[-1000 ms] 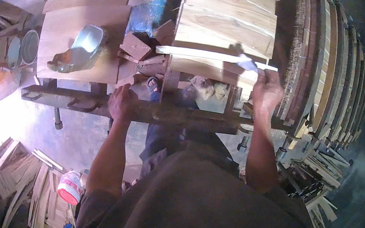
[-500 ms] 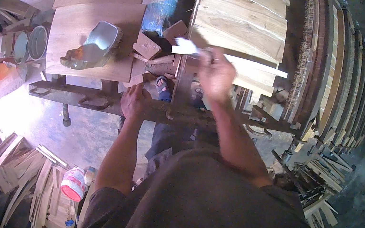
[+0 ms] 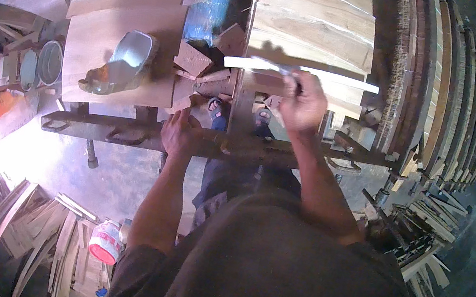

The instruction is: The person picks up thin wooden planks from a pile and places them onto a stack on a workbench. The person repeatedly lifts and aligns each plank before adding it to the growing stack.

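A brush (image 3: pixel 277 67), blurred and pale with white glue, is gripped in my right hand (image 3: pixel 304 101), whose fingers are closed round it. It lies against the white-coated edge of a narrow wooden board (image 3: pixel 343 82) that crosses the right-hand row of boards. My left hand (image 3: pixel 181 133) is bent over the metal clamp bar (image 3: pixel 220 144), its fingers curled at the far edge. To the left, a cut-open plastic container (image 3: pixel 131 55) with a whitish inside and a brown stained end rests on the left-hand boards (image 3: pixel 128 17).
Wood offcuts (image 3: pixel 195 59) and a blue plastic-wrapped bundle (image 3: pixel 207 11) lie between the rows. Clamped panels (image 3: pixel 437 87) stand at the right. Behind the bar, on the floor, are wood strips (image 3: pixel 41 235) and a white-and-red bucket (image 3: pixel 106 241). Round tins (image 3: pixel 50 61) sit far left.
My right hand has moved to the right with the brush along the coated board edge. My left hand stays on the metal clamp bar. The whole view has shifted slightly.
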The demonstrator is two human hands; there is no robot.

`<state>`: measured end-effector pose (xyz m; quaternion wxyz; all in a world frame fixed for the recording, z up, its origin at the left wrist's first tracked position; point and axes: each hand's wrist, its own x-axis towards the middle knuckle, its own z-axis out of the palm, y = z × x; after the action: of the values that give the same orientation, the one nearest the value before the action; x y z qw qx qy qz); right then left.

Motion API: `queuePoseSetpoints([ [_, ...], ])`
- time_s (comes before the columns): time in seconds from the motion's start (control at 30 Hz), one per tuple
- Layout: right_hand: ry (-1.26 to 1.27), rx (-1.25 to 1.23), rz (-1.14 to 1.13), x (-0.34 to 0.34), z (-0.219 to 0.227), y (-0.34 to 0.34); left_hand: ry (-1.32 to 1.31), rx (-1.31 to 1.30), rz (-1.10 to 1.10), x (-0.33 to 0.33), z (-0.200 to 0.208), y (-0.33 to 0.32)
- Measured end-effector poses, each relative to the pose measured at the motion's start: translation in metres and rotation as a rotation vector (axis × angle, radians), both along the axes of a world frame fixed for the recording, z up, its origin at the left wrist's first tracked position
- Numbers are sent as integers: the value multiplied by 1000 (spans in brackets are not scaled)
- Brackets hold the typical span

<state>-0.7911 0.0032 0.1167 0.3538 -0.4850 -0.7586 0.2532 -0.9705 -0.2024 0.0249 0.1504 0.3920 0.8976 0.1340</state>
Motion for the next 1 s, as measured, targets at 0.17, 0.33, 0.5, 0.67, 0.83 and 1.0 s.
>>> queuePoseSetpoints([
  [0.17, 59, 152, 104, -30, 25, -7, -26, -43, -14, -1, 9, 4],
  [0.33, -41, 64, 129, -31, 5, -7, 20, -85, -23, -2, 4, 3],
  [0.5, -39, -50, -107, 63, -2, 18, 33, -22, -27, -1, -1, -2],
  [0.67, -139, 135, -366, 184, -5, 68, -67, -70, -7, -6, -13, -10],
  [0.83, -305, 313, -602, 271, 0, 110, 29, -60, -43, -2, -12, 0],
  [1.0, 133, 37, -538, 198, 23, 94, -119, -77, 70, -4, -16, -19],
])
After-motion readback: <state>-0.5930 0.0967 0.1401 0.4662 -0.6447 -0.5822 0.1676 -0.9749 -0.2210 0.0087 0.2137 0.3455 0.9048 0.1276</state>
